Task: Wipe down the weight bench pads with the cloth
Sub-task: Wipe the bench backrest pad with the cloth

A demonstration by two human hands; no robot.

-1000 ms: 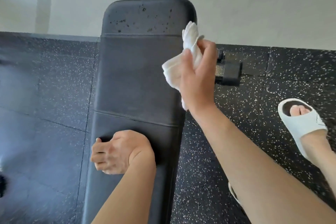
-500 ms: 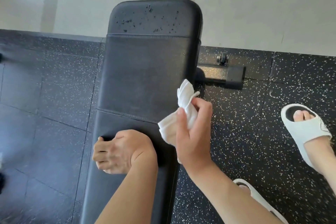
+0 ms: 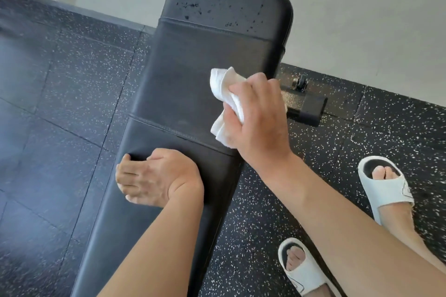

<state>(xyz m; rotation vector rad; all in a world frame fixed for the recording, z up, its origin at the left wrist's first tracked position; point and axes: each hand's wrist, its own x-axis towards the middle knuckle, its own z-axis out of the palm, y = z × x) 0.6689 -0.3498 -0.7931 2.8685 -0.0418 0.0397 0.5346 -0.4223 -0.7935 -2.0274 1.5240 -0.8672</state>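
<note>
The wiping step is in hand: the right hand (image 3: 255, 118), right of centre in the frame, has its fingers curled round a bunched white cloth (image 3: 225, 103) and holds it against the right edge of the black bench pad (image 3: 188, 89). The left hand (image 3: 154, 176), lower centre, rests on the pad with fingers curled over its left edge — seemingly steadying. Dark specks (image 3: 193, 7) dot the pad's far section at the top of the frame, so the next stroke probably must reach upward there. No brand or writing is readable — the white slides (image 3: 386, 183) bear only a faint outline mark.
</note>
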